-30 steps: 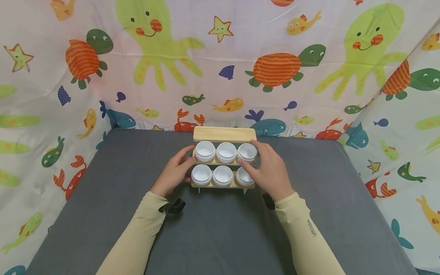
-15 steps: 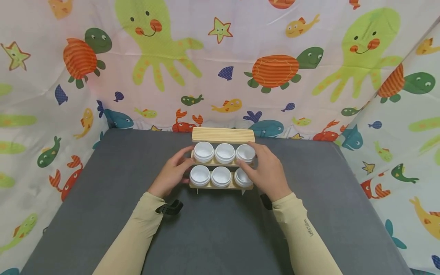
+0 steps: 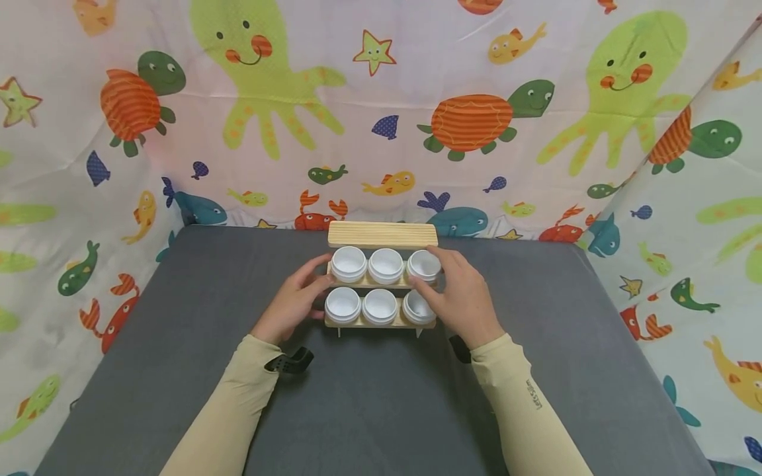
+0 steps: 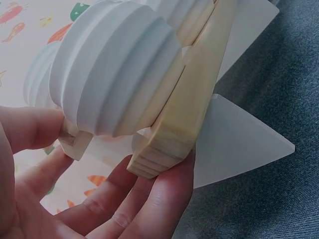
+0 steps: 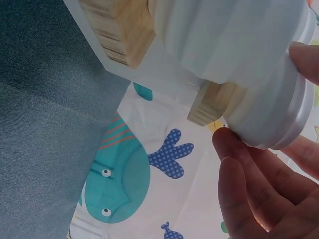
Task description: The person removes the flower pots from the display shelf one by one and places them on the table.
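Note:
A tiered wooden rack (image 3: 383, 235) stands on the dark grey table, with translucent pointed supports (image 4: 239, 144) beneath its shelves. White ribbed cups (image 3: 348, 264) fill the middle and lower shelves, open side up; the back shelf is bare. My left hand (image 3: 292, 304) grips the rack's left end, its thumb by the middle shelf and fingertips against the lower shelf's end (image 4: 164, 144). On the other side, my right hand (image 3: 467, 297) holds the right-hand white cup (image 3: 424, 264) of the middle shelf between thumb and fingers. That hand partly covers the lower right cup (image 3: 419, 307).
Behind and beside the table (image 3: 369, 410) hangs a white cloth (image 3: 333, 39) printed with sea animals. The rack is near the table's back edge. A black strap (image 3: 290, 361) is at the left wrist.
The head view shifts slightly, so the rack and hands appear a little further left. Both hands keep the same places on the rack and cup.

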A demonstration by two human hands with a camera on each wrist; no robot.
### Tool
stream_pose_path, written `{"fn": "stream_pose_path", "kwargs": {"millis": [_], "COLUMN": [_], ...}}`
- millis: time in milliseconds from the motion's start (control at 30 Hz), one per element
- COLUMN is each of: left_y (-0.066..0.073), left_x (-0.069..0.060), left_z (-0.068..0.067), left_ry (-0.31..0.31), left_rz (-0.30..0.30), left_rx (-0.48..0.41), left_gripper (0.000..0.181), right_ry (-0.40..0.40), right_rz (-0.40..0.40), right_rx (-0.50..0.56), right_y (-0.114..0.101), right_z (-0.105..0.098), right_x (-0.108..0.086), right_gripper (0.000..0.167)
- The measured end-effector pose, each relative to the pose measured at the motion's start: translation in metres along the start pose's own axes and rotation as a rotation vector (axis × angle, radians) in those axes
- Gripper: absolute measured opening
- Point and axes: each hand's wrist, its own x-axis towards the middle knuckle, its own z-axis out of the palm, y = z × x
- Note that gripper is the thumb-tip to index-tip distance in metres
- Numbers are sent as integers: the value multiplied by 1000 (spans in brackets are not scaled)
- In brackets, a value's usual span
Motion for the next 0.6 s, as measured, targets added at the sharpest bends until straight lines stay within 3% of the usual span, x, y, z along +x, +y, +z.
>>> {"fn": "stream_pose_path", "kwargs": {"millis": [600], "left_y": [-3], "left_x": [1], "left_z": [-1], "left_ry": [-12], "left_rz": [5], "left_rx": [6], "left_gripper": [58], "right_ry": [114], "right_rz": [22], "right_rx": [-1], "right_y": [23], "right_z": [-16], "right_x": [-22], "right_gripper": [66]}}
